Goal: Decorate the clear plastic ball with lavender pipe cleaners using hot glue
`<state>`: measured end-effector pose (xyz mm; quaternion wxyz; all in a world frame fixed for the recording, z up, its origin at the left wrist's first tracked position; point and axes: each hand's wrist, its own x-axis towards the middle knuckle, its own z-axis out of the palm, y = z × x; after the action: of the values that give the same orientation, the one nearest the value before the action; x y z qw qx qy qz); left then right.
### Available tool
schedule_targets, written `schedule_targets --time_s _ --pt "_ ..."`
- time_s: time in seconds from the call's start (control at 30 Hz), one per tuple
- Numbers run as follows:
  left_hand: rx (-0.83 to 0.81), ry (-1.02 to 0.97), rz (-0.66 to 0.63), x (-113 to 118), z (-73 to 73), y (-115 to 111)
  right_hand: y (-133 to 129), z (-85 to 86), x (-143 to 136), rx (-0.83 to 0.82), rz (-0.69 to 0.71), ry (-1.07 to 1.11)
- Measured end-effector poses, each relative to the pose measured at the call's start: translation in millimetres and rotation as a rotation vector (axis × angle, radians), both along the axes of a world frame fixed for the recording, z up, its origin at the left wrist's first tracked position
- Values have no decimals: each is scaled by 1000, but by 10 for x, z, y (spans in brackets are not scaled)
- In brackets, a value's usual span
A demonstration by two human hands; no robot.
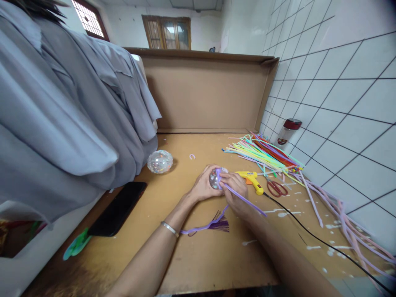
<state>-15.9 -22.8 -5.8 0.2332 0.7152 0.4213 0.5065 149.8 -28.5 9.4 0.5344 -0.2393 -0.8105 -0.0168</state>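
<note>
My left hand point(203, 184) is wrapped round a small clear ball point(213, 179) with coloured specks inside. A purple pipe cleaner point(244, 199) runs across the ball, and its free end sticks out towards the lower right. The fingers of my right hand point(235, 189) pinch this pipe cleaner against the ball's right side. Below my hands lies another purple strand point(198, 229) with a dark purple tassel point(220, 223). Just beyond my right hand rests a yellow hot glue gun point(254, 181), partly hidden by it.
Red-handled scissors point(276, 188), a bundle of coloured pipe cleaners point(262, 150) and a lidded jar point(287, 132) stand right. Left are a clear bowl-like piece point(160, 161), a black phone point(119, 209) and a person in grey point(77, 103). A cardboard panel point(204, 95) closes the back; a black cord point(309, 233) trails right.
</note>
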Motion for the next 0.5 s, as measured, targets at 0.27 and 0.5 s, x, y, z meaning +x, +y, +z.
schedule_targets --time_s 0.27,0.5 --pt "6 -25 -15 7 -7 18 52 -63 -4 27 12 19" --pt "-21 -54 -13 13 -9 19 95 -101 -19 59 -15 26"
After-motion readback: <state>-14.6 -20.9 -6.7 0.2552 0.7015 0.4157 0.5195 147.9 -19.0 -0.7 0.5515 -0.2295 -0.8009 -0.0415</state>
